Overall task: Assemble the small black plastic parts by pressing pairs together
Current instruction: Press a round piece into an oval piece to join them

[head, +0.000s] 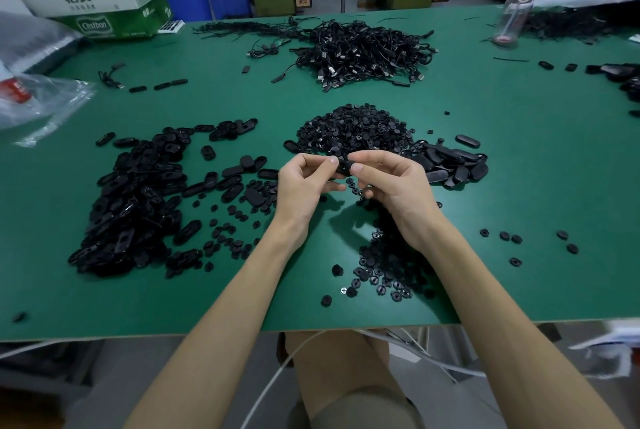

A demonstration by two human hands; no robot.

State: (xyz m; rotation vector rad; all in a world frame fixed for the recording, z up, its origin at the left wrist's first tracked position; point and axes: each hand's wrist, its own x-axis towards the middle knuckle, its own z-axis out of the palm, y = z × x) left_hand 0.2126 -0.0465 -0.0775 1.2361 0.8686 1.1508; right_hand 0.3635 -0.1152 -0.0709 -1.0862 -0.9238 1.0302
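Resting between two sets of fingertips, a small black oblong plastic part (pixel 344 168) is held just above the green table top (pixel 519 169); it is pinched at one end by the thumb and forefinger of the left hand (pixel 304 183) and at the other end by those of the right hand (pixel 391 183), the other fingers being curled; whether a second piece is seated in it cannot be told; just beyond the hands a heap of small round black plastic pieces (pixel 353 131) is seen; left of the left hand a broad pile of black oblong shells (pixel 138 193) is spread; just right of the right hand a smaller pile of oblong shells (pixel 450 165) is gathered; beside the right forearm loose round black pieces (pixel 388 273) are scattered; well beyond the hands a tangle of black cables (pixel 367 51) is heaped.
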